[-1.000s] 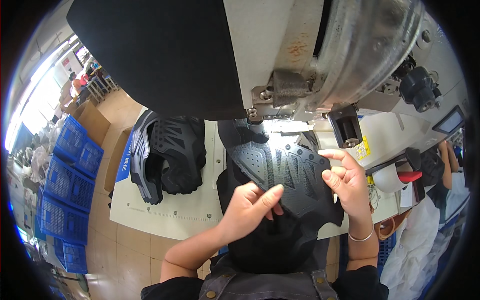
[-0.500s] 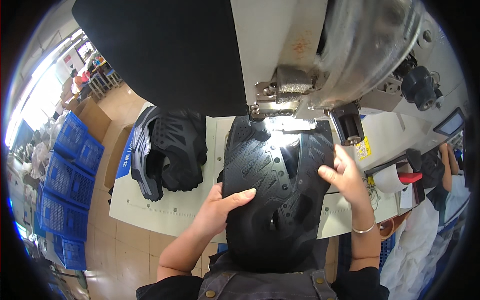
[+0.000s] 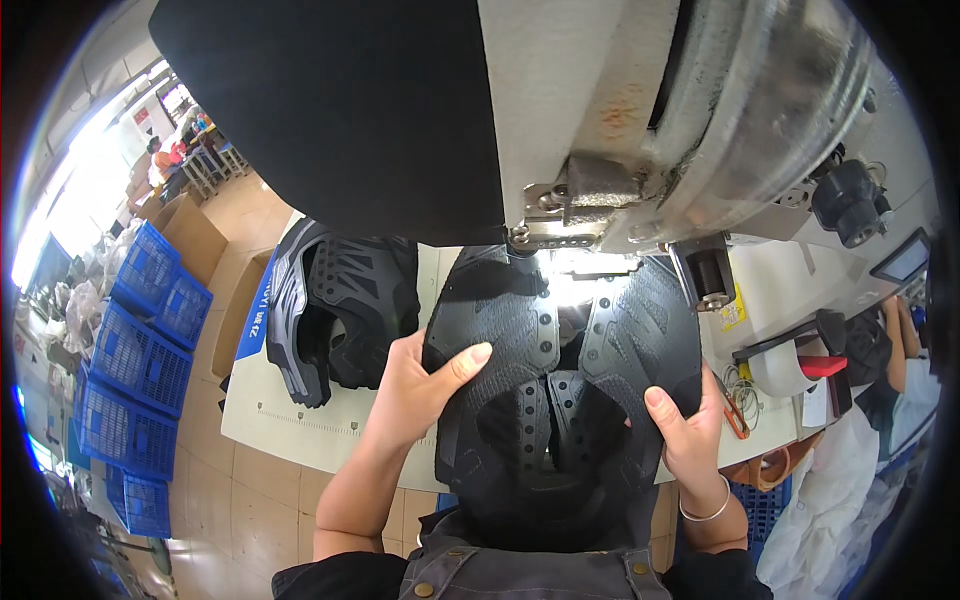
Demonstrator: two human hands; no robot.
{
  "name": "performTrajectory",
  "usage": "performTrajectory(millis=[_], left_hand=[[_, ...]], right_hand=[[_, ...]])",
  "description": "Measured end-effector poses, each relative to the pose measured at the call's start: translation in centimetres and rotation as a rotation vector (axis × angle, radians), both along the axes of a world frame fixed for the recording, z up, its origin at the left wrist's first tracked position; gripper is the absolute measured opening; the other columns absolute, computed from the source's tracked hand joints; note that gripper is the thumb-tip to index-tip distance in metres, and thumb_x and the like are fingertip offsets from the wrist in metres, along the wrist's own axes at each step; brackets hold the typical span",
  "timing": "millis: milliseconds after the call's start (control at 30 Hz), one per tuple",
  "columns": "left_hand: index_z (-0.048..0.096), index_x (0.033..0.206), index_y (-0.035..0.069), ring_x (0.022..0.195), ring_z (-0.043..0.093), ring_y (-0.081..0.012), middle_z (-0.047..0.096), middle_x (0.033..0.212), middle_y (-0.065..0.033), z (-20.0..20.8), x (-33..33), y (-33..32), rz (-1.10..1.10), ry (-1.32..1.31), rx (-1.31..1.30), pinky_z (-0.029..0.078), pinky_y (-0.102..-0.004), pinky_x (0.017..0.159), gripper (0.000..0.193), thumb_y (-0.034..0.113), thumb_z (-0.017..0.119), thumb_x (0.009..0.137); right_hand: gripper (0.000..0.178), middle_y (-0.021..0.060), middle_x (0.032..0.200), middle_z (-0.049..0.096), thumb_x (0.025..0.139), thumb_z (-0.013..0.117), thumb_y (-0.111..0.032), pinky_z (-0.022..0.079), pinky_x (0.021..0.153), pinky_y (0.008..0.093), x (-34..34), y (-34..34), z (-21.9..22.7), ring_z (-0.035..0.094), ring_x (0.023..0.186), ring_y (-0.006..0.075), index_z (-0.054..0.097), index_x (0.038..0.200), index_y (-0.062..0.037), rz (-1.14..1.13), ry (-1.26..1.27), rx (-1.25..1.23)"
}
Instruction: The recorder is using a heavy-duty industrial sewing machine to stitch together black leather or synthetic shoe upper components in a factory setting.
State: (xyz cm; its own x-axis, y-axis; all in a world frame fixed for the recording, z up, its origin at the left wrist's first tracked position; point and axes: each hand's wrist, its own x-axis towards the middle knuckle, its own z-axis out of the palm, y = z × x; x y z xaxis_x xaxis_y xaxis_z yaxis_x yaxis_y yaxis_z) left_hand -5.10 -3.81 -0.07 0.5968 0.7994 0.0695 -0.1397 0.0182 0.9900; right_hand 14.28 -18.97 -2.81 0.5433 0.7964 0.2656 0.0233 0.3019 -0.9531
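Black shoe uppers (image 3: 480,330) with rows of eyelets lie in front of me, their far end under the brightly lit head of a sewing machine (image 3: 565,240). My left hand (image 3: 425,385) grips their left edge, thumb on top and fingers hidden beneath. At the right edge my right hand (image 3: 688,430) pinches them the same way, with a bracelet at the wrist. The pieces are spread so that the eyelet strips stand apart, and more eyelet strips show through the opening. Their near end hangs toward my apron (image 3: 530,575).
Left on the pale machine table (image 3: 290,430) rests a stack of black and grey uppers (image 3: 345,300). Blue crates (image 3: 135,380) stand beyond the table. Orange-handled snips (image 3: 738,410) and a red object (image 3: 822,366) sit at right, near white plastic sheeting (image 3: 825,500).
The uppers have been spread wider, uncovering the inner eyelet strips. My right hand has come down and closed on the right edge; my left hand has moved slightly up and left.
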Motion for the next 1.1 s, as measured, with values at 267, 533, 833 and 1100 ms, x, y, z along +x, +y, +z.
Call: performTrajectory(millis=[267,533,833,1100], left_hand=[[0.057,0.095,-0.008,0.077,0.054,-0.0084,0.061,0.085,-0.0063,0.1,1.4,2.3,0.029,-0.032,0.094,0.044,-0.0222,0.072,0.029,0.017,0.064,0.08],[0.059,0.092,-0.008,0.071,0.054,-0.0083,0.061,0.081,-0.0057,0.9,2.7,4.4,0.042,-0.035,0.067,0.045,-0.0201,0.067,0.028,0.017,0.064,0.08],[0.057,0.084,-0.005,0.059,0.05,-0.0074,0.058,0.073,-0.0044,1.3,3.5,4.1,0.109,-0.179,-0.053,0.042,-0.022,0.047,0.016,0.011,0.057,0.084],[0.055,0.098,0.002,0.051,0.044,-0.005,0.055,0.074,-0.0005,4.1,-2.3,9.1,0.625,-0.126,0.274,0.033,-0.019,0.039,0.019,0.015,0.056,0.085]], right_hand=[[0.028,0.0085,0.086,0.06,0.083,0.056,-0.007,0.051,0.062,0.0249,1.3,2.4,1.5,0.058,0.068,0.0121,0.047,0.108,0.0033,0.052,0.098,0.004],[0.027,0.0073,0.086,0.06,0.082,0.056,-0.008,0.05,0.061,0.0241,2.4,4.0,1.0,0.058,0.067,0.0111,0.049,0.106,0.0025,0.026,0.031,0.046],[0.023,0.0053,0.081,0.058,0.081,0.056,-0.006,0.048,0.059,0.0231,3.9,5.8,2.2,0.057,0.066,0.0107,0.051,0.102,0.0019,0.074,0.091,-0.066],[0.018,0.0092,0.08,0.058,0.083,0.051,-0.012,0.045,0.06,0.0235,10.3,10.5,-1.0,0.054,0.071,0.0142,0.057,0.091,0.0029,0.153,0.127,0.097]])
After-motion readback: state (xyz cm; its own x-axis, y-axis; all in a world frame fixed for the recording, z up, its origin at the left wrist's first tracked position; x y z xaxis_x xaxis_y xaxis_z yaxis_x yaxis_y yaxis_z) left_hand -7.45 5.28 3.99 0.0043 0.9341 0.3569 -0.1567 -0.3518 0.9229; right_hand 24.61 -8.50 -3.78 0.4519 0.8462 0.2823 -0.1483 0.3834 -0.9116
